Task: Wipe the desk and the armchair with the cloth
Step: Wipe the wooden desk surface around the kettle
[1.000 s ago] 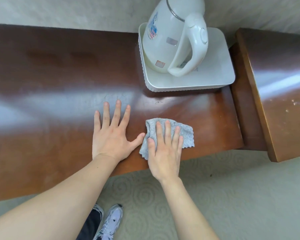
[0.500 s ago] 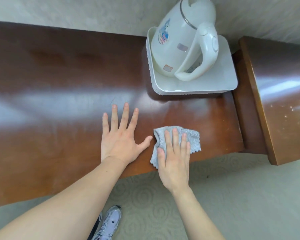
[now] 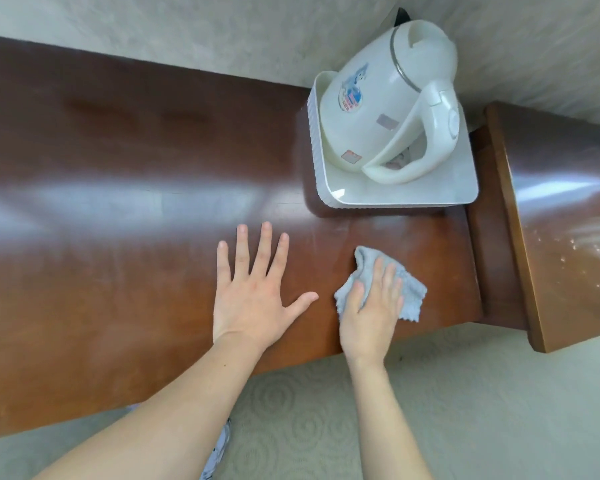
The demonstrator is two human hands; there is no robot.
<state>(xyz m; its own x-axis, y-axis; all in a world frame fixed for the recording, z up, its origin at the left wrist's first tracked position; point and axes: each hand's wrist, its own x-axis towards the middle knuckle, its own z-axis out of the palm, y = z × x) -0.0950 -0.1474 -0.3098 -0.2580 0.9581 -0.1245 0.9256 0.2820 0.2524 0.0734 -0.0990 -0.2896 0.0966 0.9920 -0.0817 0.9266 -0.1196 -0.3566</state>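
A glossy dark brown wooden desk (image 3: 118, 209) runs across the view. My right hand (image 3: 371, 313) presses a crumpled light grey-blue cloth (image 3: 411, 292) flat on the desktop near its front right edge; the cloth's middle is hidden under my fingers. My left hand (image 3: 253, 289) lies flat on the wood with its fingers spread, just left of the cloth, holding nothing. No armchair is in sight.
A white electric kettle (image 3: 385, 98) stands on a white tray (image 3: 413, 192) at the back right of the desk, against the wall. A second brown wooden unit (image 3: 561, 216) adjoins the desk's right end. Patterned pale carpet (image 3: 465, 410) and my shoe (image 3: 219, 452) lie below.
My right hand has slid the cloth to the right and slightly away from me across the desktop. The gap to my left thumb has widened. My left hand has stayed flat on the wood.
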